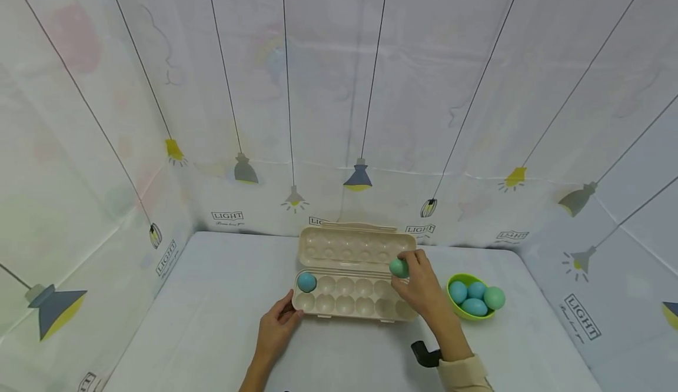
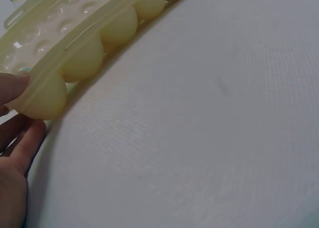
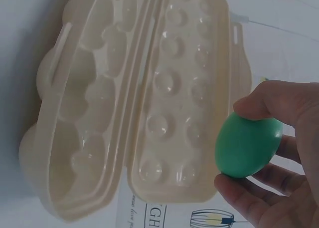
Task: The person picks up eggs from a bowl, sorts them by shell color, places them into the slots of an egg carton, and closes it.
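A beige egg carton [image 1: 344, 295] lies with its lid [image 1: 357, 248] folded back toward the wall. One blue egg [image 1: 306, 282] sits in the back-left cup. My left hand [image 1: 276, 326] holds the carton's front-left corner, and the left wrist view has the thumb [image 2: 14, 86] at the rim with fingers below, beside the end cup. Between thumb and fingers my right hand [image 1: 422, 283] pinches a green egg [image 3: 247, 144] above the right part of the carton. The cups near it in the right wrist view hold nothing.
To the right stands a lime-green bowl [image 1: 478, 318] with several blue eggs [image 1: 474, 306] and a green egg [image 1: 494, 298] at its right rim. A black wrist mount [image 1: 425, 355] sits at the right wrist. Behind the white table [image 1: 212, 309] hangs a lamp-printed curtain [image 1: 328, 86].
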{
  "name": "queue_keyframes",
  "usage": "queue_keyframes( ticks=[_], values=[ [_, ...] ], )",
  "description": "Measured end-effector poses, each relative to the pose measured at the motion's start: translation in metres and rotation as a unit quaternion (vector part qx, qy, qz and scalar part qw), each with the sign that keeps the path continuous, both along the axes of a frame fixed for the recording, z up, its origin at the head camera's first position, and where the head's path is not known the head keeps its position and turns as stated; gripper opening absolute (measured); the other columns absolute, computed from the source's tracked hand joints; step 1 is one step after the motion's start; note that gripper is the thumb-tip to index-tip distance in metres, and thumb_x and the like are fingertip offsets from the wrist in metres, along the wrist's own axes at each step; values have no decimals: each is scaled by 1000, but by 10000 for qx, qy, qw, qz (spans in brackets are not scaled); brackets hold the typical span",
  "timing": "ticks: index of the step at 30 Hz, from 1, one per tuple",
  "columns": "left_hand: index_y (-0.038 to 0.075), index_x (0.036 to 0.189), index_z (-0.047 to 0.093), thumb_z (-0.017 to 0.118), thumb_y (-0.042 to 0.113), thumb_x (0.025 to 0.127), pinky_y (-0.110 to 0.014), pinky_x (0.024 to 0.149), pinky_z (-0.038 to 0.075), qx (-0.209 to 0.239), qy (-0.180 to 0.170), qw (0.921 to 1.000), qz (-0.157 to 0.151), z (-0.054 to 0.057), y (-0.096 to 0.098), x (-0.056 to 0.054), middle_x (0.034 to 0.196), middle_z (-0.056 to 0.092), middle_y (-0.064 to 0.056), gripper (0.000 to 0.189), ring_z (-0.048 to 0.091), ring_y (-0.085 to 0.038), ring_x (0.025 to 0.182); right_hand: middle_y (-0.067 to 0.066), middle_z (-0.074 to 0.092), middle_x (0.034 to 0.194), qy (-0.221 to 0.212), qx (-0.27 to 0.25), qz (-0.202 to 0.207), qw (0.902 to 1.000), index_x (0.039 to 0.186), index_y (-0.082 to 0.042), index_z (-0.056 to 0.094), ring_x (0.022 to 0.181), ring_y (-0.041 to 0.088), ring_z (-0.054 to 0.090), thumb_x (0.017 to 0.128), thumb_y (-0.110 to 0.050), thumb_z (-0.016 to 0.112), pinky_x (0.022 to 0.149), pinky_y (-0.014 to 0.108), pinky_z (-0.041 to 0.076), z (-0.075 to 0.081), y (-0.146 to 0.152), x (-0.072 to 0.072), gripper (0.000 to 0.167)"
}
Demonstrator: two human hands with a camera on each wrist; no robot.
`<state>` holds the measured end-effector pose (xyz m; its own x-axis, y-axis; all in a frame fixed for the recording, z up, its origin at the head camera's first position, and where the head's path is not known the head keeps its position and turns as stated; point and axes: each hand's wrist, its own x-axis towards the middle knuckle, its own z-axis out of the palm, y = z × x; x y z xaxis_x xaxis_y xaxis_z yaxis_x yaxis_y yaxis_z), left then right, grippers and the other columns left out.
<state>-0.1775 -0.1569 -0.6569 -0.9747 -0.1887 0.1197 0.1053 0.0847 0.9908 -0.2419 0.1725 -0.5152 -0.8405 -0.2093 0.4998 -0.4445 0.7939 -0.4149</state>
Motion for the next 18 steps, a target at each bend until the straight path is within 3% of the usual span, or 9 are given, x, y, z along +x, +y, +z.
queue_keyframes(
  ticks=[13, 18],
  values=[
    [3, 140, 56, 80, 10, 85, -14, 92, 54, 114, -58, 9999, 61, -1, 1, 0, 134, 63, -19, 60, 64, -31, 119, 11, 54, 114, -423, -127, 271, 9987, 118, -8, 58, 101, 26, 62, 82, -11, 77, 87, 42, 59, 9, -39, 9, 41],
    [4, 141, 55, 81, 14, 85, -16, 92, 55, 9, 3, 10000, 16, 3, 1, 2, 132, 64, -19, 62, 66, -31, 117, 9, 58, 114, -221, -204, 463, 9985, 117, -8, 58, 99, 23, 66, 82, -11, 78, 85, 39, 60, 6, -53, 11, 41]
  ],
)
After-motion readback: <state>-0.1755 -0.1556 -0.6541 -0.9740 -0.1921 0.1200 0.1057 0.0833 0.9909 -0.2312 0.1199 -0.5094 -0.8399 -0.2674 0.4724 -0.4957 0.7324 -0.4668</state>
